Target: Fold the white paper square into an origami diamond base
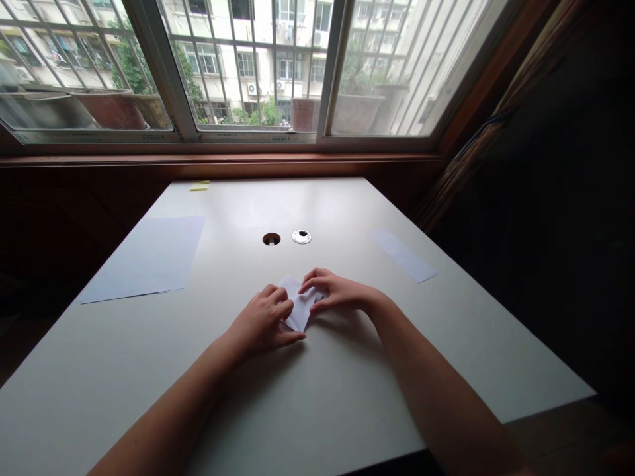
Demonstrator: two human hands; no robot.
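"What's nearest?"

"The bare near stretch of the white counter [322, 403], with two forearms reaching over it. Put the folded white paper [299, 316] at the clock's centre, twelve being straight ahead. The left hand [265, 320] lies at eight, fingers curled onto the paper's left side, thumb stretched out by its near corner."

"And the right hand [342, 293]?"

"At three, arched, with bent fingertips on the paper and the thumb by its right edge. Both hands touch it (I cannot tell whether either one truly pinches it)."

"So the paper is flat on the counter?"

"It sits on the counter between the hands, largely covered by them, so its full shape is hidden."

"Farther out?"

"A pale paper strip [404, 255] at two and a large white sheet [149, 258] between nine and ten, both well apart from the hands. A round hole [271, 239] opens in the counter at eleven; a round cover [301, 237] lies just beside it at twelve."

"Beyond those?"

"Yellow slips [200, 186] at the far edge, between ten and eleven. Then a barred window [258, 73] across twelve, a gathered curtain [471, 145] at two, and, outside, plant pots [112, 110] at eleven before a pale building [270, 49]."
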